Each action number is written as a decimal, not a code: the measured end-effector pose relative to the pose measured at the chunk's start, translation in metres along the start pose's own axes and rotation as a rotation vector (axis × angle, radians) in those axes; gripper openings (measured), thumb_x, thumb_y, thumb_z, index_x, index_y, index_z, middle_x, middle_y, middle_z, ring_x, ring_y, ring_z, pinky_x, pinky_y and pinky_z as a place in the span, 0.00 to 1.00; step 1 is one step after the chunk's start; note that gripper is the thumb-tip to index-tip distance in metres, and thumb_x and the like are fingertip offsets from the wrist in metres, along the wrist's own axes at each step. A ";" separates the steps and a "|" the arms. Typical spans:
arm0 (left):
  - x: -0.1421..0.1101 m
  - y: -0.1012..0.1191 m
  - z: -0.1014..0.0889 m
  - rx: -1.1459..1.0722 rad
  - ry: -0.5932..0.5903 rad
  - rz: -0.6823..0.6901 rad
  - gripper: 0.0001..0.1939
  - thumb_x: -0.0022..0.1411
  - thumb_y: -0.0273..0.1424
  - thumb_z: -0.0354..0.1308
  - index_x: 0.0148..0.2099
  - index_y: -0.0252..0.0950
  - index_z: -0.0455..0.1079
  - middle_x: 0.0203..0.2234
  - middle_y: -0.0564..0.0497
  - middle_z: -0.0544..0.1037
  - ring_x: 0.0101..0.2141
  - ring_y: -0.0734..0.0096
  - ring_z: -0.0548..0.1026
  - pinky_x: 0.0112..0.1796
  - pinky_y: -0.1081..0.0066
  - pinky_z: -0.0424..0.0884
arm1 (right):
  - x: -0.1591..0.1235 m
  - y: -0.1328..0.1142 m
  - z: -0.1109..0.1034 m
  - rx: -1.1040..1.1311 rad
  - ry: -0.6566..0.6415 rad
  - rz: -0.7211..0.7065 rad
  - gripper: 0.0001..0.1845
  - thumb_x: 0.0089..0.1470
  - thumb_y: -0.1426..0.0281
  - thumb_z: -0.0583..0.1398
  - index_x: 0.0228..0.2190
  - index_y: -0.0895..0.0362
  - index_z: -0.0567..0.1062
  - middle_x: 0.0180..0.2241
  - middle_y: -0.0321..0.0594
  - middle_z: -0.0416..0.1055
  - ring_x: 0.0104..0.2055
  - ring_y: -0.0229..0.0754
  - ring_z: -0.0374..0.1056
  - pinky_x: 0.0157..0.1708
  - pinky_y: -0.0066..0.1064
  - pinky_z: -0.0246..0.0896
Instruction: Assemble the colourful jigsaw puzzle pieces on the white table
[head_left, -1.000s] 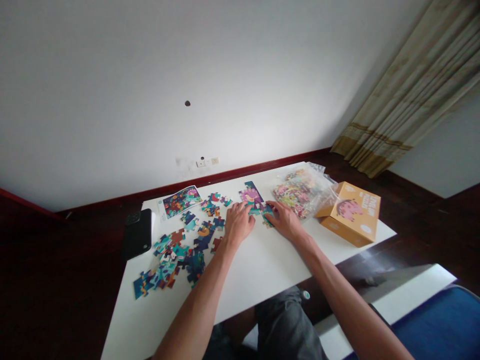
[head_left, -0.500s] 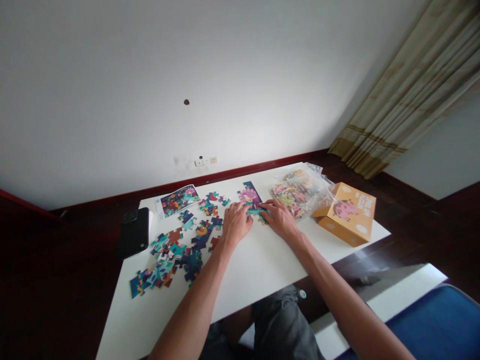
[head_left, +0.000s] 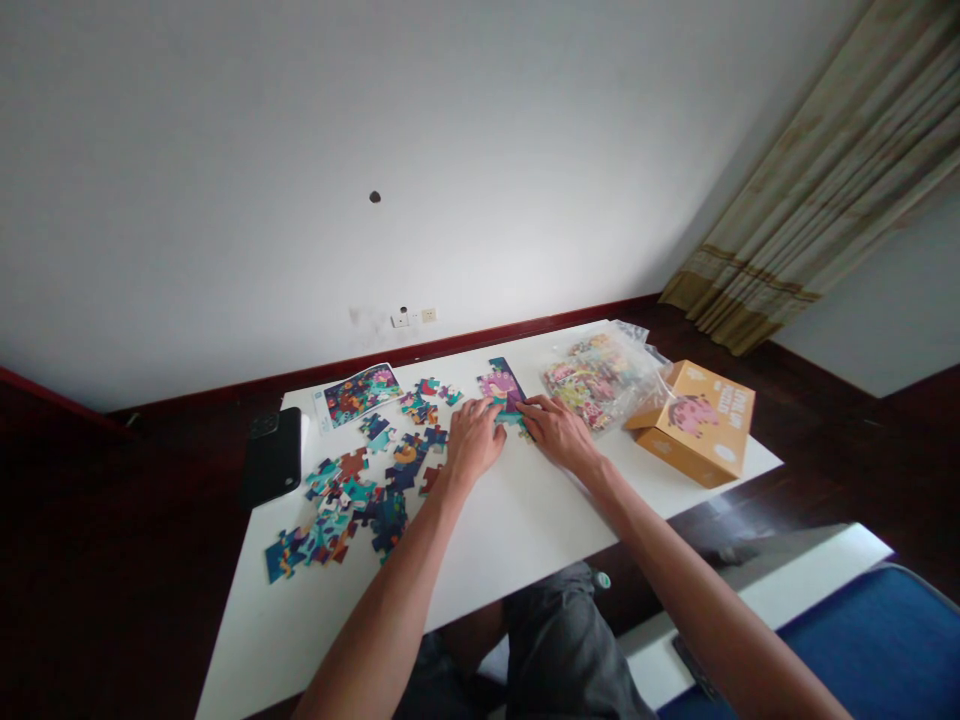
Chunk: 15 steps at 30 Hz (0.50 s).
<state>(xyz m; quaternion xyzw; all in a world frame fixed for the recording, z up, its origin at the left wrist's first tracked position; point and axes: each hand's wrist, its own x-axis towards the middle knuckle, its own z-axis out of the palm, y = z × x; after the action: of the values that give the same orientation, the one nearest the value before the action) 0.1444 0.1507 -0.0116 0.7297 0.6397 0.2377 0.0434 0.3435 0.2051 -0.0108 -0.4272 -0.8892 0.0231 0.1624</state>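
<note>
A partly joined jigsaw puzzle (head_left: 505,386) with a pink and purple figure lies flat on the white table (head_left: 517,510). My left hand (head_left: 475,437) presses its curled fingers against the puzzle's left and lower side. At the right edge, the fingers of my right hand (head_left: 559,430) grip the puzzle, index finger stretched along it. A bit of teal puzzle shows between the two hands; their fingertips partly cover the rest. Loose puzzle pieces (head_left: 337,505) spread in a heap to the left of my left hand.
A picture sheet (head_left: 360,395) lies at the back left, near a black phone (head_left: 274,458) at the table's edge. Right of the puzzle rest a clear plastic bag (head_left: 592,380) of pieces and an orange box (head_left: 697,425). A blue chair (head_left: 877,650) stands at lower right.
The camera view has shifted slightly. Both hands stay at the puzzle, with only small finger movements; the loose pieces lie as before.
</note>
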 end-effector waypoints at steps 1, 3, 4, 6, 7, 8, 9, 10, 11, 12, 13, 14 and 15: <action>0.000 0.000 0.000 -0.002 -0.003 -0.004 0.20 0.67 0.28 0.57 0.60 0.43 0.72 0.60 0.49 0.74 0.58 0.57 0.68 0.56 0.57 0.66 | 0.000 -0.001 -0.001 -0.020 -0.013 0.010 0.22 0.72 0.64 0.51 0.59 0.50 0.76 0.54 0.45 0.75 0.49 0.47 0.71 0.51 0.36 0.66; 0.000 0.000 0.000 -0.004 -0.009 -0.006 0.20 0.67 0.29 0.57 0.60 0.43 0.72 0.60 0.49 0.74 0.58 0.57 0.68 0.56 0.57 0.66 | 0.001 -0.004 -0.004 -0.054 -0.041 0.025 0.22 0.72 0.63 0.51 0.60 0.49 0.76 0.53 0.45 0.75 0.48 0.48 0.71 0.47 0.35 0.67; 0.000 0.000 0.000 -0.006 -0.011 -0.005 0.20 0.67 0.29 0.57 0.61 0.43 0.72 0.60 0.49 0.74 0.58 0.56 0.68 0.56 0.57 0.66 | 0.003 -0.005 -0.006 -0.068 -0.054 0.032 0.22 0.72 0.63 0.51 0.60 0.49 0.76 0.53 0.45 0.76 0.47 0.48 0.71 0.44 0.34 0.67; 0.000 -0.001 0.000 -0.007 -0.008 0.001 0.20 0.68 0.29 0.57 0.61 0.43 0.71 0.60 0.49 0.74 0.58 0.56 0.68 0.56 0.56 0.66 | 0.005 -0.009 -0.010 -0.087 -0.078 0.046 0.22 0.72 0.64 0.51 0.59 0.48 0.77 0.52 0.44 0.76 0.46 0.48 0.71 0.40 0.33 0.67; 0.000 -0.001 0.000 -0.007 -0.005 0.004 0.20 0.68 0.29 0.57 0.61 0.42 0.71 0.60 0.49 0.74 0.58 0.56 0.68 0.56 0.56 0.67 | 0.006 -0.010 -0.011 -0.092 -0.088 0.049 0.22 0.72 0.65 0.51 0.59 0.48 0.77 0.51 0.45 0.76 0.45 0.48 0.71 0.38 0.32 0.66; -0.001 -0.001 0.001 -0.006 -0.002 0.006 0.20 0.68 0.29 0.57 0.61 0.42 0.71 0.60 0.49 0.74 0.58 0.56 0.68 0.55 0.56 0.67 | 0.006 -0.011 -0.011 -0.094 -0.094 0.049 0.22 0.72 0.65 0.50 0.59 0.49 0.77 0.51 0.45 0.76 0.45 0.48 0.71 0.38 0.33 0.66; -0.001 -0.001 0.001 -0.006 0.000 0.005 0.20 0.68 0.29 0.57 0.61 0.42 0.72 0.60 0.49 0.74 0.58 0.56 0.68 0.55 0.56 0.67 | 0.006 -0.011 -0.010 -0.092 -0.092 0.043 0.22 0.71 0.66 0.50 0.59 0.50 0.76 0.51 0.46 0.76 0.45 0.48 0.71 0.37 0.33 0.66; -0.001 -0.002 0.001 -0.005 0.002 0.004 0.20 0.68 0.29 0.57 0.61 0.42 0.72 0.60 0.49 0.74 0.58 0.56 0.68 0.55 0.56 0.67 | 0.005 -0.011 -0.009 -0.083 -0.082 0.032 0.22 0.71 0.66 0.50 0.59 0.50 0.76 0.51 0.46 0.76 0.45 0.48 0.71 0.38 0.33 0.67; 0.000 -0.002 0.002 -0.004 0.003 0.002 0.20 0.68 0.29 0.57 0.61 0.42 0.72 0.60 0.49 0.75 0.58 0.56 0.68 0.55 0.56 0.67 | 0.004 -0.010 -0.007 -0.066 -0.060 0.020 0.22 0.71 0.66 0.50 0.60 0.51 0.76 0.52 0.47 0.76 0.46 0.49 0.71 0.40 0.34 0.68; 0.000 -0.002 0.002 -0.004 0.004 0.001 0.20 0.67 0.29 0.57 0.60 0.42 0.72 0.60 0.49 0.75 0.58 0.56 0.68 0.55 0.56 0.67 | 0.002 -0.008 -0.005 -0.039 -0.028 0.007 0.23 0.71 0.66 0.50 0.60 0.51 0.76 0.53 0.47 0.76 0.47 0.49 0.71 0.44 0.36 0.68; 0.000 -0.001 0.002 -0.003 0.005 0.002 0.20 0.67 0.29 0.57 0.60 0.42 0.72 0.60 0.49 0.75 0.58 0.56 0.68 0.55 0.56 0.67 | -0.001 -0.007 -0.003 -0.001 0.008 -0.006 0.23 0.71 0.66 0.50 0.60 0.52 0.76 0.54 0.46 0.76 0.48 0.49 0.71 0.47 0.37 0.68; 0.000 -0.001 0.003 -0.001 0.008 0.003 0.20 0.67 0.29 0.57 0.60 0.42 0.72 0.60 0.49 0.75 0.58 0.56 0.68 0.55 0.56 0.67 | -0.003 -0.005 -0.001 0.047 0.046 -0.018 0.23 0.72 0.66 0.50 0.60 0.52 0.76 0.55 0.46 0.75 0.49 0.49 0.71 0.51 0.39 0.67; 0.000 -0.001 0.003 0.001 0.010 0.005 0.20 0.67 0.29 0.57 0.60 0.42 0.72 0.60 0.49 0.75 0.58 0.56 0.68 0.55 0.56 0.67 | -0.005 -0.003 0.000 0.101 0.081 -0.028 0.23 0.72 0.67 0.49 0.61 0.52 0.75 0.56 0.45 0.75 0.50 0.49 0.71 0.54 0.40 0.66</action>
<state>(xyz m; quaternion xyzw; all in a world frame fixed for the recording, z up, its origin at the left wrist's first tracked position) 0.1443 0.1513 -0.0145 0.7301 0.6381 0.2412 0.0390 0.3438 0.1992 -0.0117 -0.4066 -0.8855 0.0483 0.2197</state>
